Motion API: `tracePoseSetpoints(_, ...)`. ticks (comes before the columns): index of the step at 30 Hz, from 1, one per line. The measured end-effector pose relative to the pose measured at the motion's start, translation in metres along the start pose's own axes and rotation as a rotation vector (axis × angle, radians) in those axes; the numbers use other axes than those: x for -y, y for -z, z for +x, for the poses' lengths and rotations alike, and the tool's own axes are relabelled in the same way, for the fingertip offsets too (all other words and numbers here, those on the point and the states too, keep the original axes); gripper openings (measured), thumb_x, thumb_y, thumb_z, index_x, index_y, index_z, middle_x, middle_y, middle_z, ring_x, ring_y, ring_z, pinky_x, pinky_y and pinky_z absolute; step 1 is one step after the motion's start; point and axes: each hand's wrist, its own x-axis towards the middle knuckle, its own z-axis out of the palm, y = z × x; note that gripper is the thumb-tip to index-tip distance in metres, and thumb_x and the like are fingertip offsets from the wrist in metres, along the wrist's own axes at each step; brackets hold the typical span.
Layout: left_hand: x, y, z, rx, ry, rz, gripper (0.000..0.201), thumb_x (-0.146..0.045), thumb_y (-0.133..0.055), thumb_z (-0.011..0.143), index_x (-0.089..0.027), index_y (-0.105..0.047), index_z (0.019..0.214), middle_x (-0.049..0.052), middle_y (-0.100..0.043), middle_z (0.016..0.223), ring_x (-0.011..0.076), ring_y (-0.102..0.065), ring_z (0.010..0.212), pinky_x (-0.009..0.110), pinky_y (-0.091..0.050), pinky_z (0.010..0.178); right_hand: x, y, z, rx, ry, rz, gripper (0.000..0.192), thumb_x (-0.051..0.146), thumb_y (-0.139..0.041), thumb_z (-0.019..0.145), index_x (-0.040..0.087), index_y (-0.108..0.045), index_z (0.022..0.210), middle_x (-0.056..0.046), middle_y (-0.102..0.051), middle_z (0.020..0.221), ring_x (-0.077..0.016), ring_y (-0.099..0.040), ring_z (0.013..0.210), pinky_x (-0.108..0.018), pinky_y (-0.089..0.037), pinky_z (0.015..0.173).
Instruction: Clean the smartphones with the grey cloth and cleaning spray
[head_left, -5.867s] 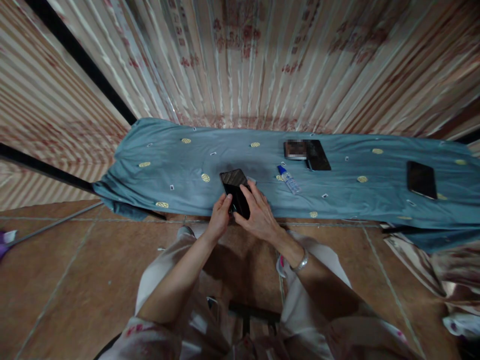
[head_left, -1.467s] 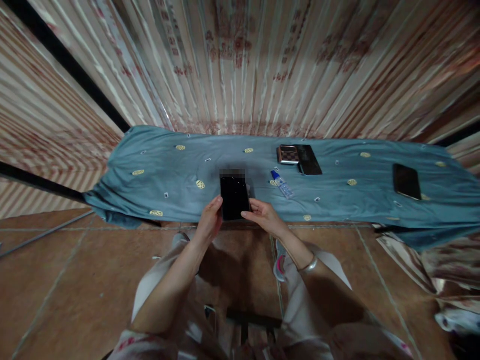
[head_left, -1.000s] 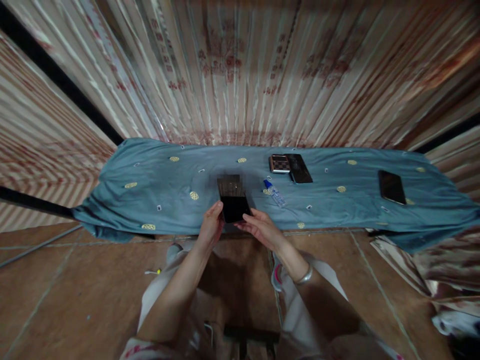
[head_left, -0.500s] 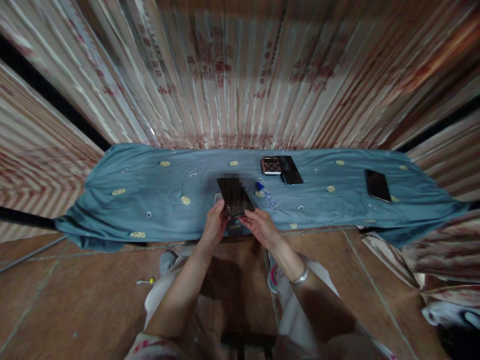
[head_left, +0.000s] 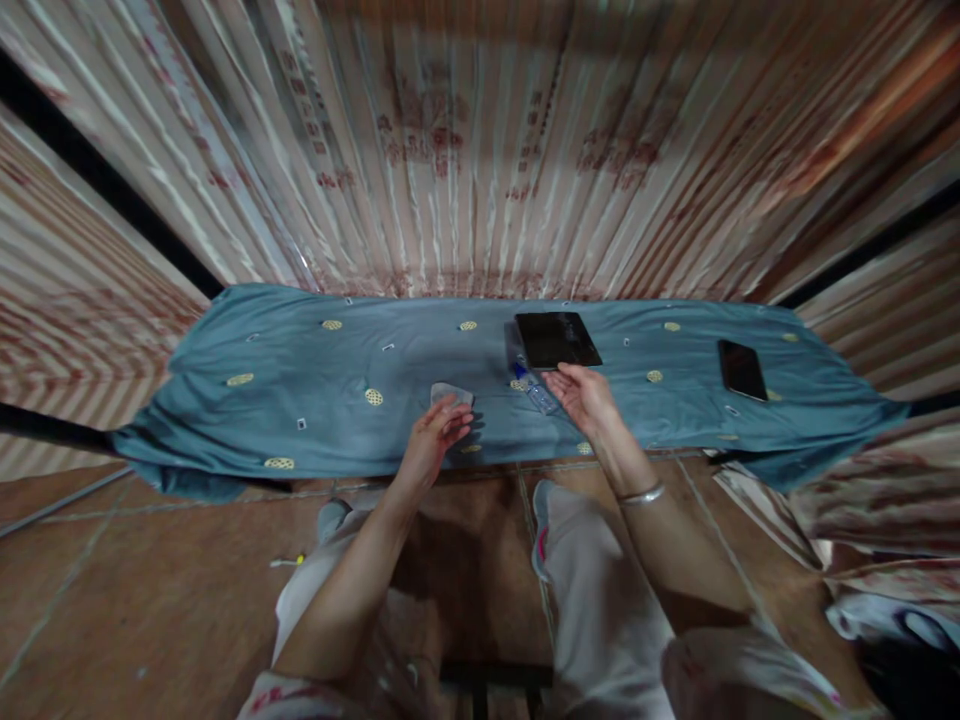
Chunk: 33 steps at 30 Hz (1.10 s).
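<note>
My right hand point(head_left: 581, 392) grips the near edge of a black smartphone point(head_left: 538, 340). The phone is over the spot of the brown checkered box, hiding it, and lies edge to edge in view with another dark flat slab point(head_left: 579, 335). Whether the phone rests on the box or hovers just above it, I cannot tell. Under the right fingers is a small clear spray bottle point(head_left: 538, 395) with a blue top, lying on its side. My left hand point(head_left: 441, 425) is empty, fingers loosely apart, over a small grey cloth or pad point(head_left: 448, 390) that it partly covers.
A blue cloth point(head_left: 322, 400) with yellow pineapple-like prints covers the long, low table. Farther right lies another black phone point(head_left: 742, 370). A patterned curtain point(head_left: 450, 200) hangs behind, and black poles point(head_left: 112, 190) frame the sides. Below is a brown tiled floor point(head_left: 187, 590).
My right hand has carried the phone rightward from the middle to the checkered box, covering it. My left hand has let go of the phone, revealing the grey cloth or pad.
</note>
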Motion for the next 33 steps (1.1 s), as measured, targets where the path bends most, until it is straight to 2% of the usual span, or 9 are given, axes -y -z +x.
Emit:
tracePoseSetpoints(4, -0.001, 0.004, -0.001, 0.006, -0.016, 0.016, 0.037, -0.028, -0.078, 0.072, -0.016, -0.065, 0.105, 0.008, -0.076, 0.093, 0.0173, -0.071, 0.084, 0.031, -0.054, 0.081, 0.016, 0.027, 0.019, -0.157, 0.032, 0.005, 0.019, 0.007, -0.074, 0.067, 0.019, -0.061, 0.063, -0.001, -0.069, 0.058, -0.0137, -0.071, 0.063, -0.023, -0.062, 0.068)
tracePoseSetpoints(10, 0.0, 0.014, -0.004, 0.028, -0.057, 0.014, 0.039, -0.028, -0.08, 0.07, -0.015, -0.067, 0.104, 0.009, -0.077, 0.094, 0.0185, -0.072, 0.083, 0.032, -0.054, 0.08, 0.024, 0.065, 0.025, -0.227, 0.022, 0.017, 0.021, 0.001, -0.062, 0.075, 0.017, -0.06, 0.063, -0.003, -0.069, 0.055, -0.0111, -0.07, 0.058, -0.017, -0.061, 0.063)
tracePoseSetpoints(15, 0.003, 0.018, -0.003, 0.009, -0.063, 0.028, 0.04, -0.028, -0.08, 0.069, -0.015, -0.067, 0.105, 0.008, -0.078, 0.093, 0.0177, -0.071, 0.082, 0.032, -0.053, 0.08, 0.023, 0.074, 0.035, -0.228, -0.022, -0.001, 0.021, 0.0, -0.063, 0.077, 0.015, -0.059, 0.064, -0.006, -0.07, 0.056, -0.013, -0.071, 0.057, -0.017, -0.061, 0.06)
tracePoseSetpoints(22, 0.002, 0.017, -0.004, 0.01, -0.05, 0.05, 0.044, -0.03, -0.081, 0.067, -0.015, -0.066, 0.105, 0.009, -0.078, 0.095, 0.0198, -0.072, 0.085, 0.035, -0.053, 0.083, 0.018, 0.083, 0.044, -0.201, -0.04, -0.042, 0.022, 0.001, -0.068, 0.079, 0.016, -0.058, 0.066, -0.003, -0.069, 0.058, -0.0124, -0.072, 0.06, -0.018, -0.064, 0.066)
tracePoseSetpoints(29, 0.001, 0.018, -0.006, 0.016, -0.056, 0.07, 0.047, -0.033, -0.082, 0.067, -0.015, -0.066, 0.108, 0.009, -0.078, 0.096, 0.0196, -0.072, 0.087, 0.035, -0.054, 0.084, 0.018, 0.093, 0.056, -0.172, 0.001, -0.105, 0.029, 0.002, -0.079, 0.073, 0.019, -0.054, 0.072, 0.005, -0.069, 0.071, -0.0101, -0.072, 0.067, -0.027, -0.066, 0.077)
tracePoseSetpoints(33, 0.001, 0.019, -0.006, 0.014, -0.054, 0.087, 0.048, -0.034, -0.082, 0.067, -0.015, -0.066, 0.108, 0.01, -0.077, 0.098, 0.0205, -0.072, 0.088, 0.037, -0.054, 0.086, 0.019, 0.1, 0.064, -0.208, 0.027, -0.191, 0.032, 0.004, -0.08, 0.072, 0.019, -0.053, 0.078, 0.004, -0.069, 0.08, -0.0097, -0.072, 0.068, -0.03, -0.065, 0.081)
